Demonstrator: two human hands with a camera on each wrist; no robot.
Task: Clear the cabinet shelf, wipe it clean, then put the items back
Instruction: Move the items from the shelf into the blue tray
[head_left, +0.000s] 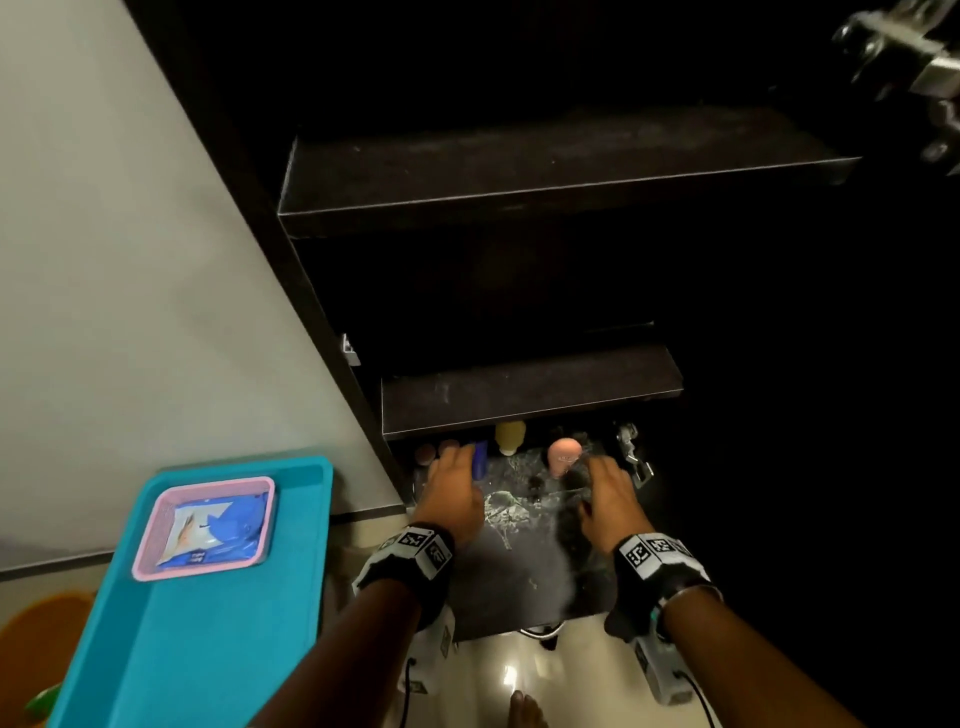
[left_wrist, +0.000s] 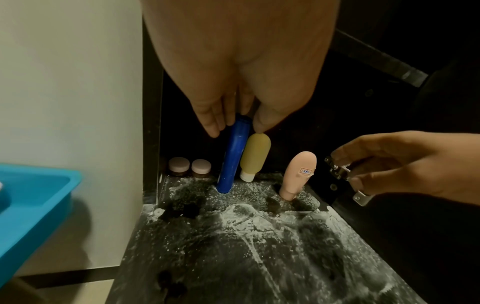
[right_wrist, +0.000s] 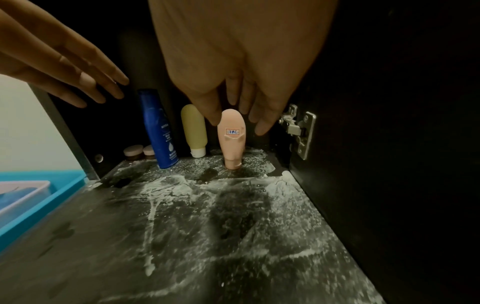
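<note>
Left hand (left_wrist: 233, 82) reaching, fingers spread, at blue bottle (left_wrist: 232, 156) top. Right hand (right_wrist: 241, 72) likewise loose above pink tube (right_wrist: 232, 137). Powdered shelf (right_wrist: 207, 236) front open between side wall and hinge (right_wrist: 298, 131).

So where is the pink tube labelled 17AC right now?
The pink tube stands cap-down at the back of the powdery shelf, right of the yellow tube, beneath the right hand.

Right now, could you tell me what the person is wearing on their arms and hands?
Both hands are bare, without gloves, and the forearms show no sleeves. The left hand and right hand each have a black wrist strap with black-and-white square code markers. A grey camera unit hangs under each wrist, with a thin black cable trailing from it.
</note>
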